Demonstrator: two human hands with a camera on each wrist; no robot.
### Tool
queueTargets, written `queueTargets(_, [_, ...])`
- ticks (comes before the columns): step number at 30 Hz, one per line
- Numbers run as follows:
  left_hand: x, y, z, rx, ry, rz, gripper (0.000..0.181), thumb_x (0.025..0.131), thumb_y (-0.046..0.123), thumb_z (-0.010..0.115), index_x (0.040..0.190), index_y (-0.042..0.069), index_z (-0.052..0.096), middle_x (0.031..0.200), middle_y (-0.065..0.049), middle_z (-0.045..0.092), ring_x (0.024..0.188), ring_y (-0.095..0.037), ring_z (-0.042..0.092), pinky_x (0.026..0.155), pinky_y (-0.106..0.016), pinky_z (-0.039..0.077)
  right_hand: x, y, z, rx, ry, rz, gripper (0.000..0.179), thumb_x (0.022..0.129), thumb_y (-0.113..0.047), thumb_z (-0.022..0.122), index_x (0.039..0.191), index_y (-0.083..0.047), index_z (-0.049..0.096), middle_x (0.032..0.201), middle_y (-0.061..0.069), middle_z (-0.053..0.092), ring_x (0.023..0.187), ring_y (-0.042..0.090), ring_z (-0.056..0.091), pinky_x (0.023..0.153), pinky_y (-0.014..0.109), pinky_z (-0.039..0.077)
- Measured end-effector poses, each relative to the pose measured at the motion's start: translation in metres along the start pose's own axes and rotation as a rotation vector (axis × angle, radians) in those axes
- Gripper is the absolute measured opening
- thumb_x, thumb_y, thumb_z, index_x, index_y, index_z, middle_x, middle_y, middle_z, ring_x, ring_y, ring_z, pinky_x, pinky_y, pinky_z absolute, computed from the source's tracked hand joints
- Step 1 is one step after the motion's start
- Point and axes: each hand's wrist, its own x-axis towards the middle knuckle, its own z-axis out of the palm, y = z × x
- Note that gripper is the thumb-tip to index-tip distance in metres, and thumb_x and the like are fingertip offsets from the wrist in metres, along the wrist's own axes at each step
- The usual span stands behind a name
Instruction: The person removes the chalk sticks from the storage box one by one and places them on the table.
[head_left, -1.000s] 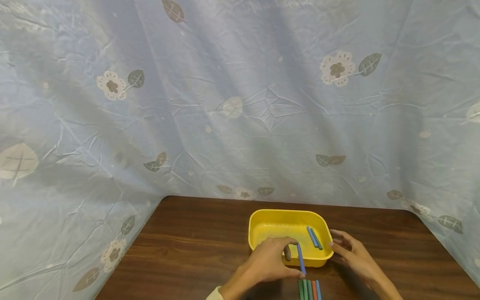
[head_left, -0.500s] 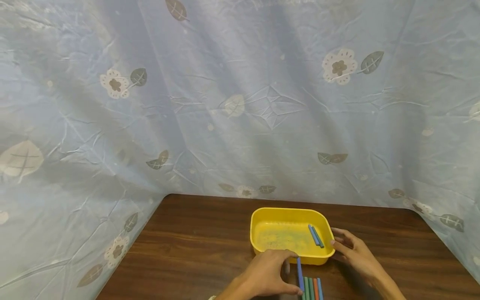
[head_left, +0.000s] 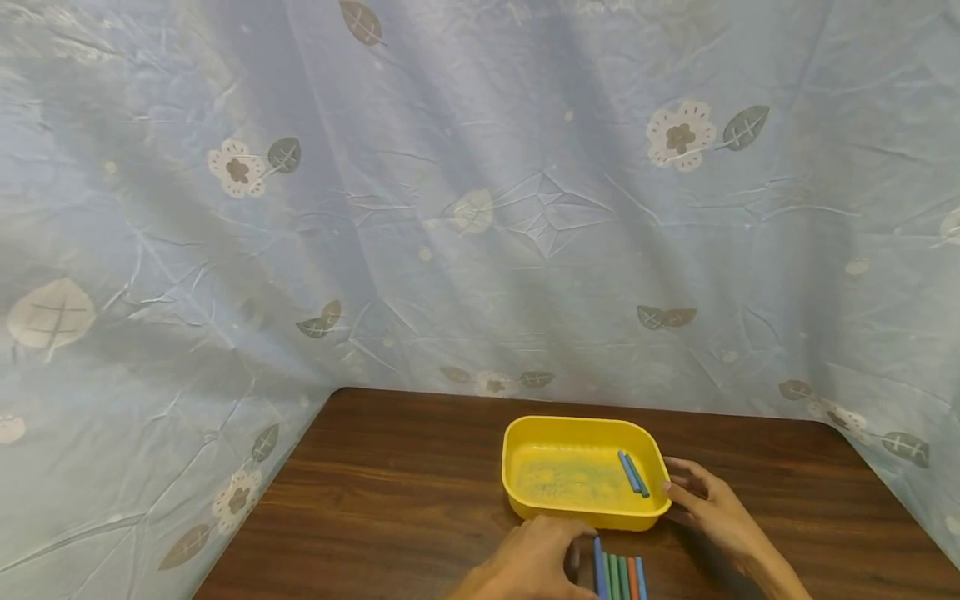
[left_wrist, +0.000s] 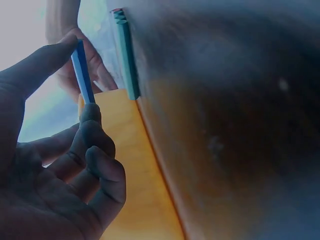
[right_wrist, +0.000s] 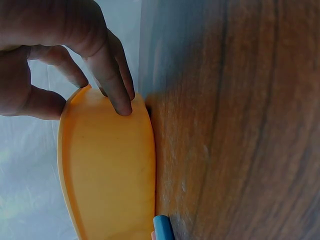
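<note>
My left hand point(head_left: 536, 558) pinches a blue chalk stick point(head_left: 600, 567) between thumb and fingertip, at the left end of a row of chalk sticks point(head_left: 622, 575) in green, orange-red and blue. The left wrist view shows this blue stick between thumb and fingertip, the other fingers curled below. My right hand point(head_left: 712, 508) holds the right end of a yellow tray point(head_left: 585, 517), its thumb at the rim and fingers against the outer wall point(right_wrist: 105, 150). Inside the tray lie two chalk sticks point(head_left: 633, 473), one blue and one green, near the right end.
Everything stands on a brown wood-grain table point(head_left: 390, 475). Bluish powder marks stain the tray's bottom. Pale curtain cloth point(head_left: 465, 317) with flowers and leaves hangs behind the table and along its left side. The row lies just in front of the tray.
My left hand has moved back from over the tray's front edge, bringing the blue chalk stick down alongside the row's left end. My right hand stays at the tray.
</note>
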Motion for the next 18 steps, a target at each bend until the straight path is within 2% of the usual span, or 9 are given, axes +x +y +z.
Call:
queueTargets(6, [0.0026,-0.0035,0.0034,0.060,-0.009,-0.038,0.064,0.084,0.046,0.092,0.140,0.024,0.069,0.082,0.020,0.062,0.070,0.008,0.058,0.066,-0.016,0.051,0.0004,-0.0001,-0.0011,-0.011,0.003,-0.005,0.066,0.112,-0.023,0.060,0.164,0.006,0.029,0.157,0.040,0.045,0.131,0.041,0.066,0.097,0.043,0.063])
queueTargets(9, [0.0039,-0.0049,0.0040,0.040,-0.013,-0.063,0.059,0.084,0.045,0.093,0.135,0.026,0.071,0.081,0.019,0.062,0.069,0.006,0.058,0.066,-0.018,0.051,0.0011,0.0002,-0.0009,0.006,-0.008,-0.010,0.067,0.112,-0.022,0.060,0.164,0.006,0.029,0.157,0.040,0.045,0.130,0.041,0.067,0.097,0.043,0.063])
queueTargets(13, [0.0048,-0.0054,0.0053,-0.012,-0.055,-0.117,0.049,0.088,0.040,0.090,0.132,0.027,0.072,0.079,0.016,0.060,0.067,0.001,0.058,0.065,-0.020,0.050,0.0013,0.0009,-0.0001,0.010,-0.014,-0.006,0.067,0.112,-0.022,0.060,0.164,0.006,0.029,0.156,0.040,0.045,0.130,0.041,0.067,0.097,0.043,0.063])
queueTargets(18, [0.0092,-0.0050,0.0095,0.057,-0.089,-0.108,0.042,0.093,0.040,0.085,0.132,0.028,0.072,0.079,0.018,0.059,0.066,0.002,0.057,0.063,-0.020,0.050,0.0009,0.0008,0.0002,-0.005,0.005,-0.002,0.066,0.112,-0.022,0.060,0.163,0.006,0.030,0.156,0.040,0.046,0.130,0.042,0.066,0.097,0.045,0.063])
